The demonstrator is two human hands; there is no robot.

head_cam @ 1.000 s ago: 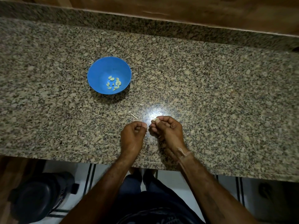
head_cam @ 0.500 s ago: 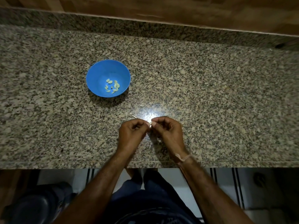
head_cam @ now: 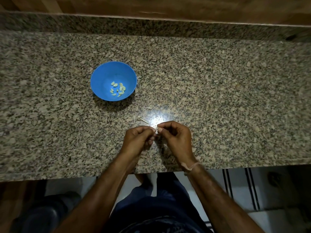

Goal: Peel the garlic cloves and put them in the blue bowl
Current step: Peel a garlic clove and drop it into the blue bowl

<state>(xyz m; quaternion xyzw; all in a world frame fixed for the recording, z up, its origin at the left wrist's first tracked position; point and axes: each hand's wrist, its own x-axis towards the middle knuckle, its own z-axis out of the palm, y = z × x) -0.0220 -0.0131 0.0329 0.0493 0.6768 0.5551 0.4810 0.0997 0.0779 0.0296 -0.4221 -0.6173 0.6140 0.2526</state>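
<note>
Both forearms rise from the lower edge of the view and cross the near edge of the table (head_cam: 67, 132), converging toward its middle. The left hand (head_cam: 137, 140) and the right hand (head_cam: 177, 140) meet just inside that edge, backs turned upward. The fingers (head_cam: 168, 126) of each hand are curled inward, with thumb and forefinger tips brought together on a small pale garlic clove (head_cam: 156, 131) pinched between the two hands. The remaining fingers are tucked beneath the palms. Whether the wrists rest on the table cannot be told.
</note>
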